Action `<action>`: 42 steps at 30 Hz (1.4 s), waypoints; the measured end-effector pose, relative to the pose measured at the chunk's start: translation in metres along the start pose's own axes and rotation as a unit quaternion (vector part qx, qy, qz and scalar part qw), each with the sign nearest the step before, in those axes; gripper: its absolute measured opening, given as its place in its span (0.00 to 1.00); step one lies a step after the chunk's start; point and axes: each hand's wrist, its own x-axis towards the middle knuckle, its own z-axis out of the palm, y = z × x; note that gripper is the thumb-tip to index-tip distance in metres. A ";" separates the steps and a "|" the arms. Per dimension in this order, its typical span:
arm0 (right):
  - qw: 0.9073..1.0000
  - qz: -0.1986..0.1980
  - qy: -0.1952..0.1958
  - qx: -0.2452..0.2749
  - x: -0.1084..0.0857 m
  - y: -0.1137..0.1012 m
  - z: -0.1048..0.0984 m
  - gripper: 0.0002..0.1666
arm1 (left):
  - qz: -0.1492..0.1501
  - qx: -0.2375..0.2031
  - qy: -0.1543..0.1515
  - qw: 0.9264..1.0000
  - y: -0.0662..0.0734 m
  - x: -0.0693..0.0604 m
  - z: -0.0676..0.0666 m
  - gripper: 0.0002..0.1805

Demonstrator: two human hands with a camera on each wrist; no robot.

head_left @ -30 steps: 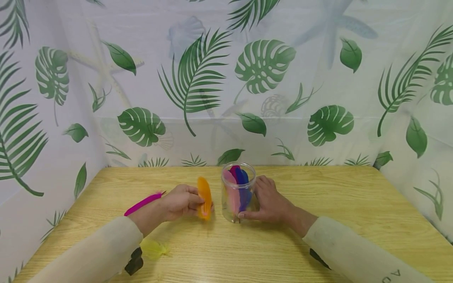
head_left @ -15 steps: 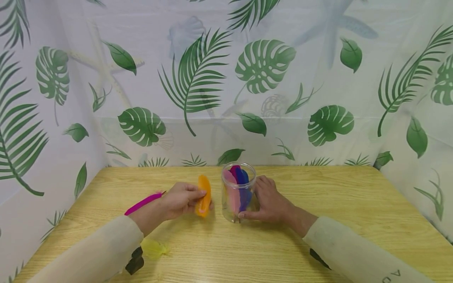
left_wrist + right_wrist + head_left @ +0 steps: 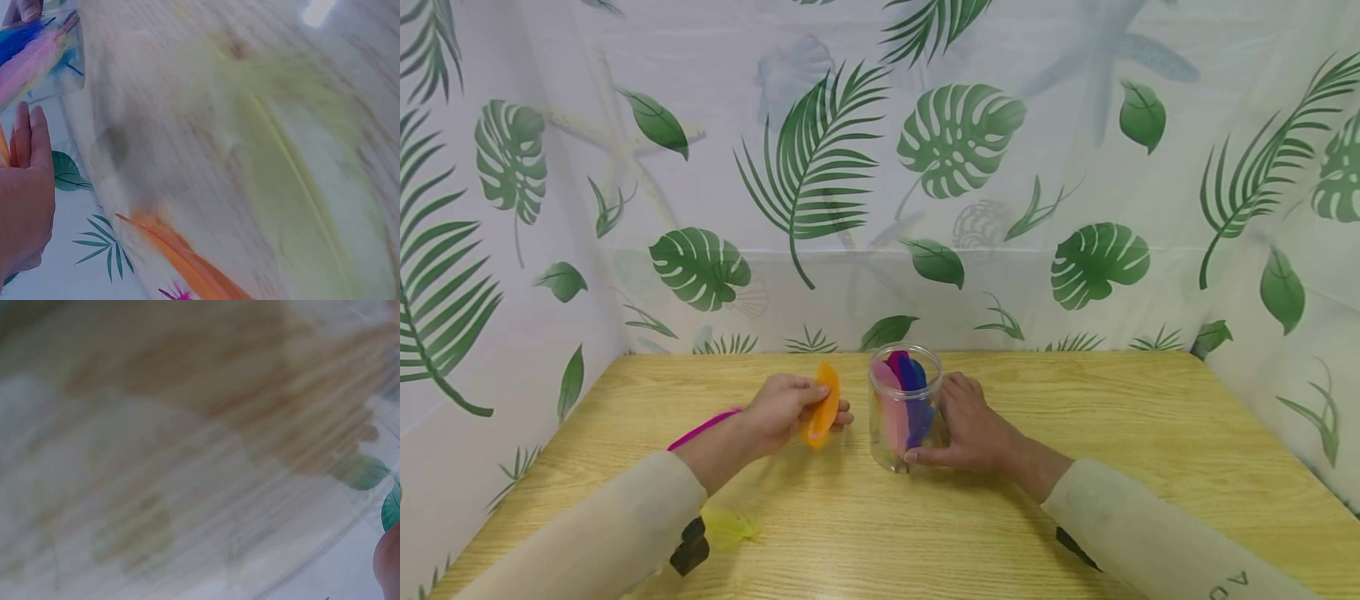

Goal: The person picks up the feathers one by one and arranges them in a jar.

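Note:
My left hand [image 3: 786,414] pinches an orange feather [image 3: 826,407] between thumb and fingers, just left of a clear jar [image 3: 882,452]. Upright inside the jar stand a pink feather [image 3: 892,414], a blue feather [image 3: 919,417] and a dark magenta one [image 3: 897,361]. My right hand [image 3: 977,427] grips the jar's right side, thumb low at the front. In the left wrist view only a sliver of the held feather [image 3: 4,150] shows at the left edge. The right wrist view is mostly blurred table.
A magenta feather [image 3: 703,430] lies behind my left forearm. Nearer me lies a yellow feather [image 3: 727,528], large in the left wrist view. Another orange feather [image 3: 195,270] lies on the table there. A leaf-printed cloth [image 3: 850,317] stands behind the wooden table [image 3: 1075,392].
My left hand has drawn slightly left and up with the orange feather, which tilts more now. Its fingers have shifted their hold. The right hand and jar have stayed in place.

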 end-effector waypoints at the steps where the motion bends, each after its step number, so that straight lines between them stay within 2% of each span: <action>1: 1.000 0.000 0.000 0.000 0.000 0.000 0.000 0.55 | 0.002 -0.009 0.005 1.000 0.001 0.000 0.001 0.23; 6: 1.000 0.000 0.002 0.004 0.000 0.000 0.000 0.57 | 0.009 -0.015 0.032 0.999 0.007 0.002 0.004 0.23; 12: 1.000 0.003 0.001 0.007 0.000 -0.001 0.000 0.56 | 0.009 -0.014 0.036 0.999 0.013 0.003 0.006 0.21; 17: 1.000 0.002 0.002 0.005 0.000 -0.001 0.000 0.55 | 0.028 -0.016 0.043 0.999 0.020 0.004 0.009 0.19; 20: 1.000 0.002 0.002 0.004 0.000 -0.001 -0.001 0.55 | 0.041 -0.009 0.041 0.998 0.024 0.006 0.011 0.18; 27: 1.000 0.003 0.000 0.004 0.000 -0.001 -0.001 0.54 | 0.036 -0.009 0.035 0.999 0.035 0.005 0.016 0.19; 31: 1.000 0.008 -0.002 0.006 0.001 -0.001 -0.001 0.54 | 0.044 -0.005 0.029 0.999 0.041 0.004 0.020 0.21; 36: 1.000 0.008 -0.002 0.001 0.001 -0.002 -0.001 0.55 | 0.059 -0.013 0.021 0.998 0.049 0.003 0.025 0.20; 42: 1.000 0.003 0.004 0.005 0.000 0.001 0.000 0.58 | 0.059 -0.021 0.007 0.998 0.062 0.002 0.032 0.20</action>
